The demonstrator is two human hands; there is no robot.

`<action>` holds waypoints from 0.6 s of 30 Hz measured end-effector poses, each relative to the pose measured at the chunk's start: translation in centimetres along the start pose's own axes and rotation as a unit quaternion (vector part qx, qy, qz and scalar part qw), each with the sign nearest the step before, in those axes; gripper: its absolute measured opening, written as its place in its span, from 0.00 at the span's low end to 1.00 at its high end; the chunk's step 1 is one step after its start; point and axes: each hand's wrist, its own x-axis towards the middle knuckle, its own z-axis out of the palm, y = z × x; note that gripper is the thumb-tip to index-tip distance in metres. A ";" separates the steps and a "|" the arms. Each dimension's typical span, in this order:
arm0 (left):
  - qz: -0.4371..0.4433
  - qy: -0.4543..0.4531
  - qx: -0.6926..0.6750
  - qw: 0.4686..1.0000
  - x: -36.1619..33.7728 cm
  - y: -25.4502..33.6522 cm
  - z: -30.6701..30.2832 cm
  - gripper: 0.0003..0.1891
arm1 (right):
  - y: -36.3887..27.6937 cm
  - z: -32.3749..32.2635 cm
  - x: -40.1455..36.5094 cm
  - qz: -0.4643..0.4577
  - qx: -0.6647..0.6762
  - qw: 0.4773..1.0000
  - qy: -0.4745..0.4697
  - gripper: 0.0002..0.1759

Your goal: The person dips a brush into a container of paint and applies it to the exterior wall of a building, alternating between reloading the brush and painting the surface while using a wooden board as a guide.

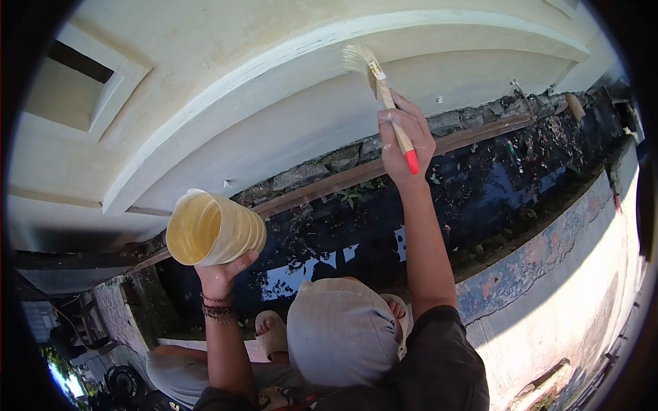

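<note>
Two grips I judge sound: right hand (414,140) grasping a likely light brush (381,85) by its handle; left hand (221,274) clasping a probably flexible tub (240,229).

There were two hands: one left hand (218,275) and one right hand (408,142). The paintbrush (384,94) numbered one, and so did the container (250,226). Two feet (264,325) showed, along with two grey trouser legs (339,332). The bracelets (218,313) came to at least two. The wall had one raised curved band (154,140) and at least two small white fittings (439,100). One long wooden beam (343,183) was visible. Stones (301,177) were several, their exact number unclear.
</note>
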 end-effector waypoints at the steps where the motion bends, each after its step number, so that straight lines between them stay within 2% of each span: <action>1: 0.003 0.001 -0.008 1.000 0.0 -0.1 0.0 0.49 | 1.2 -1.4 0.5 0.000 -0.020 0.998 0.057 0.14; 3: 0.003 0.003 -0.021 1.000 -0.2 -0.4 0.2 0.49 | 2.4 -3.3 1.3 -0.007 -0.103 0.986 0.129 0.14; 4: 0.002 0.002 -0.030 1.000 -0.3 -0.5 0.2 0.49 | 2.3 -2.8 1.4 -0.008 -0.102 0.987 0.126 0.14; 6: 0.005 0.001 -0.025 1.000 -0.5 -0.9 0.2 0.49 | 1.4 -0.7 1.3 0.000 -0.215 0.969 0.120 0.14; 8: 0.011 -0.002 -0.018 1.000 -0.7 -0.8 0.1 0.49 | -0.9 4.6 -1.0 0.009 -0.119 0.989 0.083 0.15; 9: 0.017 -0.001 -0.025 1.000 -0.7 -0.6 0.1 0.49 | -2.7 6.9 -2.2 -0.015 -0.110 0.993 0.043 0.19; 10: 0.023 0.000 -0.031 0.999 -0.6 -0.3 0.0 0.49 | -4.8 9.1 -3.6 -0.030 -0.062 0.998 0.003 0.19; 11: 0.025 -0.002 -0.030 0.999 -0.6 -0.2 -0.2 0.49 | -7.0 10.3 -4.5 -0.028 0.006 0.997 -0.076 0.17; 12: 0.012 0.002 -0.021 1.000 -0.6 -0.1 -0.7 0.50 | -8.4 10.9 -5.0 -0.032 0.067 0.987 -0.142 0.15; 13: -0.002 0.007 -0.011 1.000 -0.6 -0.1 -1.1 0.50 | -8.3 10.7 -4.7 -0.031 0.068 0.987 -0.141 0.15; 15: 0.010 0.018 0.000 1.000 -0.7 -0.9 -2.2 0.50 | -8.3 9.5 -2.6 -0.035 0.146 0.966 -0.210 0.17; 16: 0.021 0.028 0.009 0.999 -0.8 -1.2 -2.6 0.50 | -7.1 8.4 -1.4 0.006 0.148 0.977 -0.155 0.13; 17: 0.022 0.032 0.006 0.999 -0.8 -1.2 -2.6 0.50 | -5.3 6.8 0.1 0.086 0.168 0.975 -0.118 0.12; 18: 0.012 0.036 -0.016 0.999 -0.9 -1.1 -2.5 0.50 | -3.7 4.8 1.6 0.116 0.129 0.982 -0.070 0.09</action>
